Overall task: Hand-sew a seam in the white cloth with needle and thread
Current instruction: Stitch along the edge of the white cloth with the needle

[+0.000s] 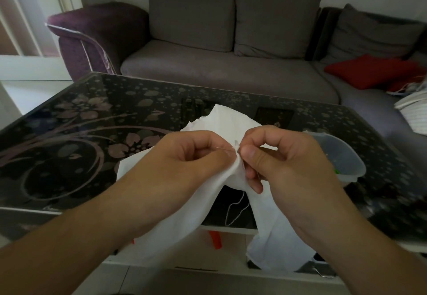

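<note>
One head-worn, wide-angle view looks forward and down from just above the person's forearms. It sits close over the near edge of the counter [76, 119], which fills the middle, and faces the sofa [231, 63] at the far side. Straight lines bow toward the edges.

Dim, soft daylight from the upper left. Glossy black floral glass table [92, 119] shows faint sheen at far left corner, no hard glare. Shadows weak. Wide-angle bending at frame edges; right edge of table smeared with blur. Centre reasonably sharp.
</note>
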`<state>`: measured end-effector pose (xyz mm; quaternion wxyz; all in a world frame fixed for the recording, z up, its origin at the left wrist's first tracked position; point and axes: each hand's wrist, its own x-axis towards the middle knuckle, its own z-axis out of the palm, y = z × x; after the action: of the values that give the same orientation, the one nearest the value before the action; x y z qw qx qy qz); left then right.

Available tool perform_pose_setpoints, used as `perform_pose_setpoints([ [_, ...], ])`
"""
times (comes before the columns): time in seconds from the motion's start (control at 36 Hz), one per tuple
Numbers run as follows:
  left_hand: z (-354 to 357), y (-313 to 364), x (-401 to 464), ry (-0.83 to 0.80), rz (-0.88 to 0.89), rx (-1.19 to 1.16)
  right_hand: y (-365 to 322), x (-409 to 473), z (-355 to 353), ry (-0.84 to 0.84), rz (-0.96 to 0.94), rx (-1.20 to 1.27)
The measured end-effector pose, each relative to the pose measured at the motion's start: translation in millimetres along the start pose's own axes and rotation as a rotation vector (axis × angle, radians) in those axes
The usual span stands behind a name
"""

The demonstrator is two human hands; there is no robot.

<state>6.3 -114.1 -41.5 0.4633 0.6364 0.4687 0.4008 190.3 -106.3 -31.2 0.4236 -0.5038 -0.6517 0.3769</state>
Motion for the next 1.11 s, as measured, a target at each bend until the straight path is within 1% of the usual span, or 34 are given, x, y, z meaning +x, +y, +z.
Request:
perform_pose_setpoints([
  [0.11,1,-2,0,0.006,-0.051,-0.044,0,0,1,0.035,-0.067,-0.062],
  [0.19,2,-4,2,0.011,-0.088,-0.073,-2,2,-5,0.052,-0.151,-0.101],
  [0.25,3,-4,2,0.012,-0.103,-0.064,-2,3,-9,0.025,-0.209,-0.086],
  [0.31,3,-5,3,-0.001,-0.114,-0.068,-2,2,-9,-0.045,-0.25,-0.102],
  [0.36,3,-4,3,-0.02,-0.124,-0.09,-1,3,-6,-0.107,-0.268,-0.13],
  [0.42,2,-5,3,-0.024,-0.13,-0.1,-1,3,-2,-0.131,-0.294,-0.134],
  [0.58,0,-6,3,-0.09,-0.15,-0.179,4,6,-4,-0.117,-0.275,-0.118],
  [0.78,-3,-6,4,-0.071,-0.145,-0.186,3,6,-1,-0.103,-0.317,-0.145],
  [0.92,-3,-6,4,-0.083,-0.144,-0.196,4,5,-2,-0.084,-0.335,-0.05],
  [1.0,-4,-6,4,-0.072,-0.131,-0.165,7,3,1,-0.043,-0.281,0.047],
  [1.11,-3,-4,4,-0.052,-0.108,-0.12,6,1,3,-0.026,-0.19,0.234],
])
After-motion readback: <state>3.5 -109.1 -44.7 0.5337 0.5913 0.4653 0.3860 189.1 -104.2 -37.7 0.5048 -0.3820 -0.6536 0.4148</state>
